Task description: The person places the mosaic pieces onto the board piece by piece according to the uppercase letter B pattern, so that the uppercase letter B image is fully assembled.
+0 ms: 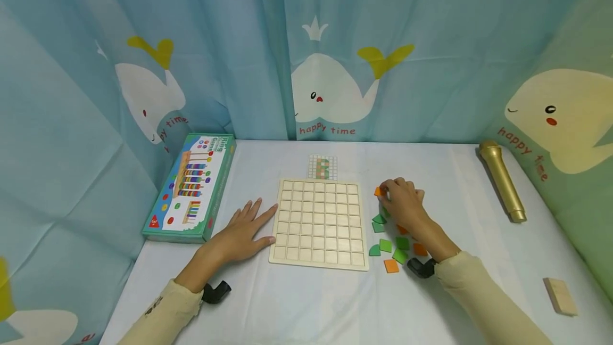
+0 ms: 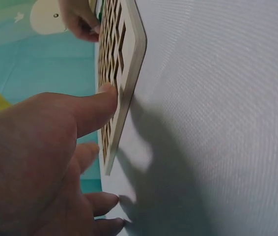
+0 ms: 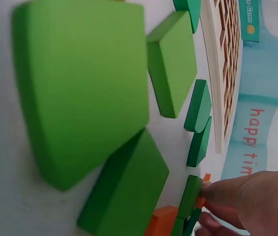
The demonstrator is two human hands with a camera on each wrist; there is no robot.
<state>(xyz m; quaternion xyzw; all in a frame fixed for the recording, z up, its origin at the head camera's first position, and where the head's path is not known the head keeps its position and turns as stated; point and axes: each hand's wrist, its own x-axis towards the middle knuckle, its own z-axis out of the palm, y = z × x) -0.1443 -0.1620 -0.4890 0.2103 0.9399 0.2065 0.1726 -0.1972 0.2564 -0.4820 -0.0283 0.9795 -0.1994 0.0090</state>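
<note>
A wooden grid board point(image 1: 318, 222) of square recesses lies flat on the white table. My left hand point(image 1: 245, 233) is spread at its left side; thumb and index finger touch the board's edge, and the left wrist view shows the thumb point(image 2: 97, 108) on the rim. To the board's right, my right hand point(image 1: 404, 198) pinches a small orange tile point(image 1: 378, 191) between thumb and fingertips. Below that hand lie loose green square tiles point(image 1: 385, 245), dark green quarter-round tiles point(image 1: 374, 251) and orange square tiles point(image 1: 391, 265). The right wrist view shows a green tile point(image 3: 190, 196) beside the fingertips.
A small printed pattern card point(image 1: 322, 167) lies behind the board. At the left is a boxed game point(image 1: 191, 188). A gold cylinder point(image 1: 503, 180) and a wooden block point(image 1: 560, 296) lie at the right. A whale-print curtain point(image 1: 249, 68) stands around the table.
</note>
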